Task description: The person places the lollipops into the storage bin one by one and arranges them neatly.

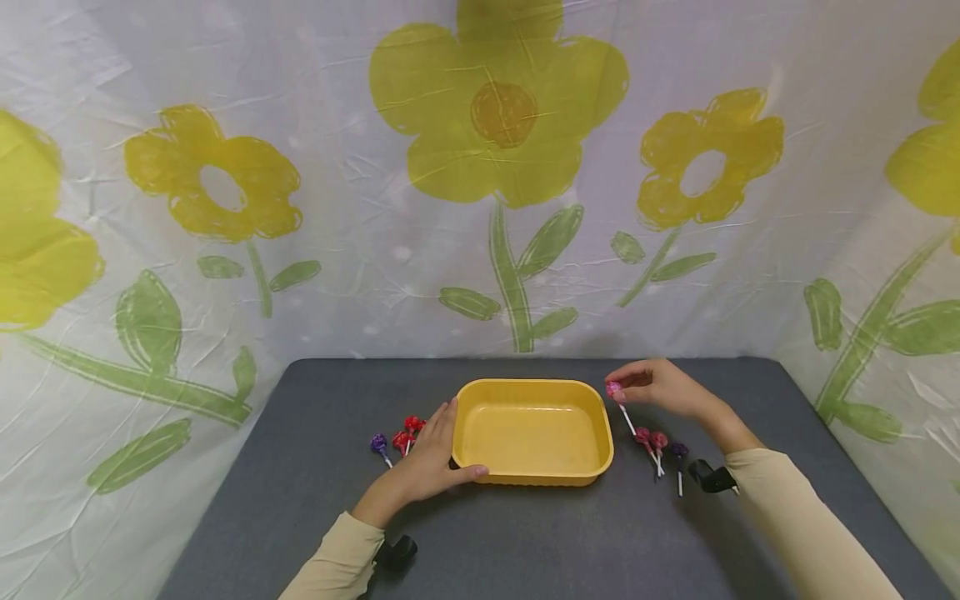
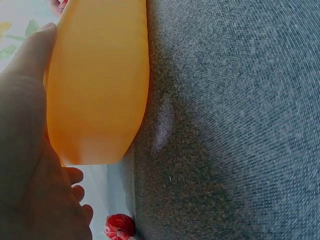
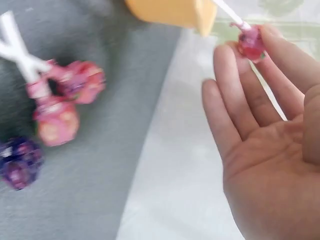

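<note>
Head view: At left, a purple lollipop [image 1: 378,443] and red lollipops [image 1: 401,442] lie on a dark tabletop [image 1: 540,542] beside a person's left hand [image 1: 426,460], fingers extended and thumb spread along the left edge of a yellow tray [image 1: 532,480]. Tabletop stretches broadly from the tray's near rim toward the camera; only a narrow strip separates its far rim from the table's back edge. Just beyond the tray's right edge, the right hand [image 1: 670,387] pinches a pink lollipop [image 1: 614,389] above two pinkish lollipops [image 1: 651,438] and a dark purple one [image 1: 679,451].
</note>
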`<state>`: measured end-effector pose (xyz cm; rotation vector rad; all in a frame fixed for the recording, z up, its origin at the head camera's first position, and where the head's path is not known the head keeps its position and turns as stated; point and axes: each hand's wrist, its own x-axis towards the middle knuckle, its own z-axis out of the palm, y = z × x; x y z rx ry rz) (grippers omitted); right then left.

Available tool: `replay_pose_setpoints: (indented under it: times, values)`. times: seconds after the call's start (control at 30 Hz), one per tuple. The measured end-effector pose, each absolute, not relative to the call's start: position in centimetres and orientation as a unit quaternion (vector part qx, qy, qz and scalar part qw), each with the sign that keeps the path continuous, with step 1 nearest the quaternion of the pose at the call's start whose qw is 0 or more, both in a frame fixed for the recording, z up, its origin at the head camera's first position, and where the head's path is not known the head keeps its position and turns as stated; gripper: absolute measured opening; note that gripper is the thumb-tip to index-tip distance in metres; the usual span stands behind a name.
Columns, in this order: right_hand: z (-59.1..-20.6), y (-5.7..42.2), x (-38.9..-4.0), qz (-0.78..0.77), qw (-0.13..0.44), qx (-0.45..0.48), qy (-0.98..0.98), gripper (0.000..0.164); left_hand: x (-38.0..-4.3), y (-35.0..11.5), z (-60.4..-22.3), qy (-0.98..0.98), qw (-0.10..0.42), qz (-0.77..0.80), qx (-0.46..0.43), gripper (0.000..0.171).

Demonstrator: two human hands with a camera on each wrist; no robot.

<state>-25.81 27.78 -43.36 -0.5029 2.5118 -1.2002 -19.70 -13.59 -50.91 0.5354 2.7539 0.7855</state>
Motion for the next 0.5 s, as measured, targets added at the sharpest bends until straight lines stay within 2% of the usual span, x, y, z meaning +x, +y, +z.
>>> replay_pose_setpoints:
  times: [0.5]
  values:
    - [-40.9,23.6,-28.1,-0.417,0.244,-0.232,0.844,0.042,-19.7,-13.6,-50.6,0.937,0.121,0.27,0.184,0.125]
